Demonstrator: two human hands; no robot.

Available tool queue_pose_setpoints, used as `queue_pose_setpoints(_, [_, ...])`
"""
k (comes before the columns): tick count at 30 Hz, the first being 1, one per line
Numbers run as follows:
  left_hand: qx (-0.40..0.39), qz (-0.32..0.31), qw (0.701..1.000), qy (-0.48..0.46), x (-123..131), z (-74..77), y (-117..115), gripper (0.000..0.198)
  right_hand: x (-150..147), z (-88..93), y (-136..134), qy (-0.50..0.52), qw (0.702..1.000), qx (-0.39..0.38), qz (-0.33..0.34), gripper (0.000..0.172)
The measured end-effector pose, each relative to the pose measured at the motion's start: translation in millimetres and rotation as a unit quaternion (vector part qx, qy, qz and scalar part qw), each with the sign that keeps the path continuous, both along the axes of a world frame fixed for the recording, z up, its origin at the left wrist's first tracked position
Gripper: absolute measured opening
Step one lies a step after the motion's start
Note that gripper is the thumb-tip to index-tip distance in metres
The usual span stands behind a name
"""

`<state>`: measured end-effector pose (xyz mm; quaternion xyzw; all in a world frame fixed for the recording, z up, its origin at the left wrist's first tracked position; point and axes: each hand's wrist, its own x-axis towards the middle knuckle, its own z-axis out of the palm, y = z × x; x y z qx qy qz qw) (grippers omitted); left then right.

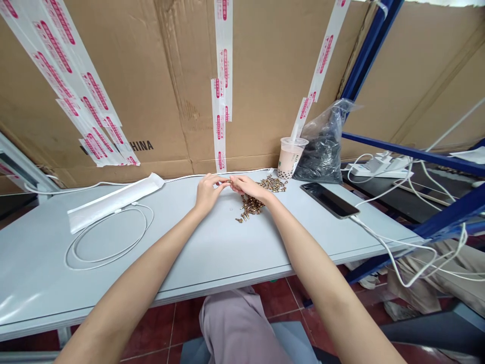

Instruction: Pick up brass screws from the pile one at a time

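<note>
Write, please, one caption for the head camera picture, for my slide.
Left hand and right hand, close together by a pile of small brass-coloured pieces on a grey table.

Tabletop [223,253] front open — cup [288,161], bag [322,156] block right rear.

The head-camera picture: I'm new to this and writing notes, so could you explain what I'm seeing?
There is no machine here, only a person's two bare hands, seen from a camera worn on the head, looking forward and down. The left hand and right hand come together at the fingertips, by a pile of small brass-coloured metal pieces on a pale grey table. Anything held between the fingers is too small to make out. Beyond the pile stand a lidded drink cup and a plastic bag of dark material. A phone lies right, a white packet left.
</note>
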<state>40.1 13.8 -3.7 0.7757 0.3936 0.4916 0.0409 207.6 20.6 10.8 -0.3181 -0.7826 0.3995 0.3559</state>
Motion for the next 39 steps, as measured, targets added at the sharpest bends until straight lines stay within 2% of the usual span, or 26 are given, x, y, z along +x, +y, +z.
queue_pose_setpoints(4, [0.01,-0.001,1.0,0.005,-1.5,-0.3,0.1,0.015,0.2,-0.6,2.6,-0.003,1.0,0.022,-0.002,0.037])
queue_pose_setpoints(11, [0.021,-0.03,0.999,0.01,-1.0,-2.1,0.6,0.015,-0.6,-4.7,6.4,-0.004,1.0,0.021,-0.018,0.045])
queue_pose_setpoints(18, [0.019,-0.009,1.0,-0.003,-1.7,-0.3,0.9,0.017,0.8,-1.0,3.5,0.005,0.999,-0.028,0.029,0.035])
queue_pose_setpoints(26, [0.022,-0.004,1.0,0.009,2.0,-2.1,-1.2,0.014,-1.2,-3.2,4.6,0.021,1.0,-0.011,0.012,0.045])
queue_pose_setpoints(31, [0.023,0.003,1.0,0.01,2.6,-1.9,-3.6,0.012,-0.6,-0.6,0.6,0.0,0.999,-0.033,0.016,0.033])
queue_pose_setpoints(36, [0.06,0.009,0.998,0.021,2.8,1.5,-6.7,0.011,-2.8,1.2,-0.5,0.016,0.999,0.024,-0.015,0.036])
queue_pose_setpoints(39, [0.065,0.009,0.998,0.017,2.4,0.8,-6.5,0.011,-1.7,3.9,-1.0,0.006,1.0,0.02,-0.016,0.036])
